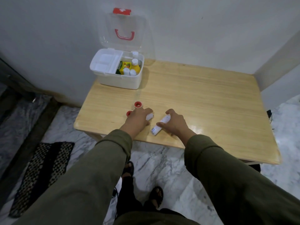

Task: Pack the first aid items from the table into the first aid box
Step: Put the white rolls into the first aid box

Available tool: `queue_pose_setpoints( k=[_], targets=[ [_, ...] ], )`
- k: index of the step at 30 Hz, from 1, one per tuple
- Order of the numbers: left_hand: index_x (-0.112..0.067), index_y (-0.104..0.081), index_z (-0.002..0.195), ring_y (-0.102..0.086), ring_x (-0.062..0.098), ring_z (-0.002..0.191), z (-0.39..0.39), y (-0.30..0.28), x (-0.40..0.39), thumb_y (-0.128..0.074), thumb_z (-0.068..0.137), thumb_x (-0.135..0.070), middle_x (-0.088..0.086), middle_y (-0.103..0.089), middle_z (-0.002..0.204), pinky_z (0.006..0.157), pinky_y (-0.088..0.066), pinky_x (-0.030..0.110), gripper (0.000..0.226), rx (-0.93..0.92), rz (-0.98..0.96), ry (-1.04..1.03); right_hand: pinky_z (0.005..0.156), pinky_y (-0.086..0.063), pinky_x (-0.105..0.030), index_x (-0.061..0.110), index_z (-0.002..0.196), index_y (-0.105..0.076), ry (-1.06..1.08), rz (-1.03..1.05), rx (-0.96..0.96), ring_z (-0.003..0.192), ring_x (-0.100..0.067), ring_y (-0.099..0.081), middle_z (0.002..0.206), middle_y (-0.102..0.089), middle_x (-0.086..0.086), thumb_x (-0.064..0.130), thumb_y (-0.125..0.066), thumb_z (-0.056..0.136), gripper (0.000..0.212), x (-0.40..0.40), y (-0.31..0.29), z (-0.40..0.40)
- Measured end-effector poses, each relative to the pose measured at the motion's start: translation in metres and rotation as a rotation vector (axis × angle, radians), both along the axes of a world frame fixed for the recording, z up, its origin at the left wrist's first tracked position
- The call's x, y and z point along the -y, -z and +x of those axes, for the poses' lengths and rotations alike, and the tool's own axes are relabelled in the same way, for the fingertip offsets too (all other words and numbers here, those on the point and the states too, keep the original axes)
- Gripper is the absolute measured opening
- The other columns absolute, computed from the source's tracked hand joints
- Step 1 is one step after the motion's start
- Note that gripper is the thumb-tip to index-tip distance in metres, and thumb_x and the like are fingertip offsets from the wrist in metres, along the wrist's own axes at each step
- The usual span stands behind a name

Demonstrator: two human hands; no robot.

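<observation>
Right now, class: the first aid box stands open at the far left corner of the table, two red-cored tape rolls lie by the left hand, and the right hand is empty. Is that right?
Not quite: the head view shows the right hand gripping a white tube. The first aid box does stand open at the table's far left corner, and two red-cored tape rolls lie by the left hand.

The bench (203, 98) is pale yellowish wood with fine straight grain. On it, the first aid box (120, 80) is white, its raised lid (125, 34) clear with a red handle (124, 35) and a red clasp (122, 11) bearing a white cross. Inside it sit a yellow and green carton (124, 65) and white-capped bottles (135, 64), one yellow. Two tape rolls (138, 104) show red cores. The tube (160, 125) is white with blue print. Both sleeves (97, 168) are olive green. The floor (162, 168) is white marble veined grey, and the mat (42, 172) is black-and-cream checked.
</observation>
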State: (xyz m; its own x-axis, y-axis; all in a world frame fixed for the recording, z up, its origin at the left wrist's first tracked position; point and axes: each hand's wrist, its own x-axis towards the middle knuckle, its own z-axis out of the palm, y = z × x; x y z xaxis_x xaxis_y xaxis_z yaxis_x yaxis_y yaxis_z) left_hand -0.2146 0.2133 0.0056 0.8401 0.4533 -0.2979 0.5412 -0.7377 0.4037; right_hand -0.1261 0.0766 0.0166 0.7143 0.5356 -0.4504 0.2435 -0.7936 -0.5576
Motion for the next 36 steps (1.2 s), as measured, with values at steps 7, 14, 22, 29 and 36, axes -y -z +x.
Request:
queue_pose_setpoints(
  k=[7,14,22,29,36],
  targets=[
    [-0.024,-0.052,0.128,-0.056,0.029,0.108,-0.002,-0.003,0.001,-0.065,0.086,-0.019,0.01,-0.057,0.122,0.085,-0.046,0.034,0.044,0.089,-0.089,-0.062,0.067,-0.057,-0.042,0.015,0.113,-0.048,-0.004,0.024,0.017,0.076,-0.036,-0.065,0.101,-0.063,-0.017,0.023,-0.064,0.08,0.037,-0.005,0.0,0.001],
    [-0.018,-0.051,0.125,-0.056,0.033,0.106,-0.006,-0.022,-0.011,-0.065,0.086,-0.024,0.014,-0.059,0.115,0.086,-0.048,0.037,0.042,0.175,-0.061,-0.047,0.067,-0.049,-0.039,0.012,0.109,-0.047,-0.028,-0.01,0.08,0.077,-0.03,-0.053,0.087,-0.054,-0.013,0.021,-0.064,0.082,0.034,-0.005,-0.003,0.004],
    [-0.02,-0.052,0.13,-0.056,0.028,0.11,-0.01,-0.069,-0.064,-0.062,0.088,-0.022,0.012,-0.061,0.12,0.092,-0.043,0.031,0.043,0.402,-0.005,-0.149,0.08,-0.055,-0.051,0.011,0.132,-0.04,0.042,0.142,0.146,0.093,-0.04,-0.063,0.112,-0.057,-0.021,0.014,-0.064,0.078,0.059,-0.059,-0.069,0.026],
    [-0.014,-0.056,0.121,-0.059,0.032,0.101,0.001,-0.11,-0.154,-0.074,0.077,-0.016,0.015,-0.063,0.11,0.089,-0.048,0.039,0.046,0.497,-0.003,-0.247,0.059,-0.058,-0.038,0.012,0.128,-0.046,0.043,0.271,0.195,0.083,-0.036,-0.068,0.114,-0.059,-0.017,0.016,-0.062,0.08,0.051,-0.147,-0.126,0.04],
    [-0.016,-0.056,0.123,-0.057,0.014,0.085,0.009,-0.114,-0.254,-0.084,0.067,-0.02,0.01,-0.054,0.115,0.08,-0.043,0.019,0.062,0.394,-0.034,-0.157,0.09,-0.053,-0.046,0.015,0.128,-0.046,0.02,0.262,0.197,0.103,-0.037,-0.062,0.112,-0.065,-0.019,0.019,-0.065,0.078,0.054,-0.241,-0.126,0.043]
  ],
)
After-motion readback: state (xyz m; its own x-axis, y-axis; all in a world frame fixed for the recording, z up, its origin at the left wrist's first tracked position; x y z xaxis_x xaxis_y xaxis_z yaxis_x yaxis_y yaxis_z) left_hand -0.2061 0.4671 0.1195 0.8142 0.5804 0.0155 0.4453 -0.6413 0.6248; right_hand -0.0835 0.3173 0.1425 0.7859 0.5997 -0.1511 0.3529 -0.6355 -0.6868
